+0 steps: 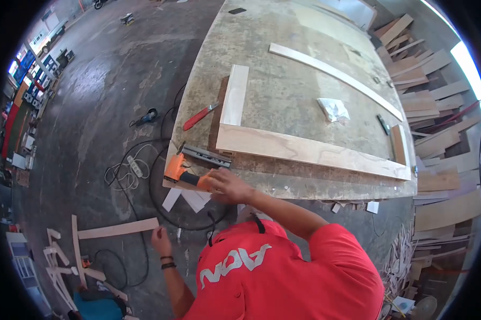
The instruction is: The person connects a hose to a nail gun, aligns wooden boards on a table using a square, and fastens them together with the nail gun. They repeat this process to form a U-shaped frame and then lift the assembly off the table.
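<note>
My right hand [228,185] is closed around the rear of an orange and black nail gun [177,169] at the table's near left corner. The gun's grey magazine [205,156] lies along the tabletop. My left hand [161,243] hangs low beside my body, its fingers loosely bent and apparently holding nothing. Its fingertips overlap the end of a wooden strip [117,229] that looks to be on the floor; contact cannot be judged. Close to the gun, a wooden frame's long board [304,150] meets a short board [235,96] at a corner. A red-handled tool [200,116] lies beside it.
The worktable [272,101] also bears a loose strip [336,76], a plastic bag [334,110] and a dark green object [383,125]. Cables and a power strip [134,166] lie on the floor, near a blue power tool [145,117]. Scrap boards [438,181] pile up at right.
</note>
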`<control>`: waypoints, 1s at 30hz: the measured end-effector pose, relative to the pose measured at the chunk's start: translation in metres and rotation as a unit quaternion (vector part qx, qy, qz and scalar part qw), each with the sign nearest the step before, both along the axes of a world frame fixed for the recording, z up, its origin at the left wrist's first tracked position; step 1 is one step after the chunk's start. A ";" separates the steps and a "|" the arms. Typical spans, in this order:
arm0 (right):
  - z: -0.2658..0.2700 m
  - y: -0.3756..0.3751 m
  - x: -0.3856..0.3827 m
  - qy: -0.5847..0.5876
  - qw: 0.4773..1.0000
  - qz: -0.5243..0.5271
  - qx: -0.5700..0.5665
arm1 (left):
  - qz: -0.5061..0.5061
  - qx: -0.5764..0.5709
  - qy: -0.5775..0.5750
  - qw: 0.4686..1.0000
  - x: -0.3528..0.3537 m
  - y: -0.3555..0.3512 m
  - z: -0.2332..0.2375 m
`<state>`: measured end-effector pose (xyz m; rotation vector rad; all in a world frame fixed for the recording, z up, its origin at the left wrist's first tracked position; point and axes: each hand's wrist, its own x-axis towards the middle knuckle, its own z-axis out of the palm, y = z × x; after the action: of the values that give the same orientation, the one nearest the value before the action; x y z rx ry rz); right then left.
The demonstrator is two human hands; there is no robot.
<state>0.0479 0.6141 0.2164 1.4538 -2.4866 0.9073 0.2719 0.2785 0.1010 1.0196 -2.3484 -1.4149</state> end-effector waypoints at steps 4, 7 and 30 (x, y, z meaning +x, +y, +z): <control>0.026 0.088 -0.038 -0.039 0.983 -0.174 -0.043 | -0.007 -0.041 0.074 0.996 -0.084 0.076 0.071; 0.043 0.147 -0.076 -0.023 0.971 -0.237 -0.018 | -0.052 -0.037 0.115 0.991 -0.137 0.115 0.098; 0.025 0.109 -0.136 -0.111 0.957 -0.211 0.164 | -0.316 0.054 0.062 0.945 -0.374 0.202 0.084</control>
<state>-0.0886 0.7235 0.2411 0.8533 -3.0609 0.6243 -0.1026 0.4801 0.1852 0.1625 -2.6424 -1.7602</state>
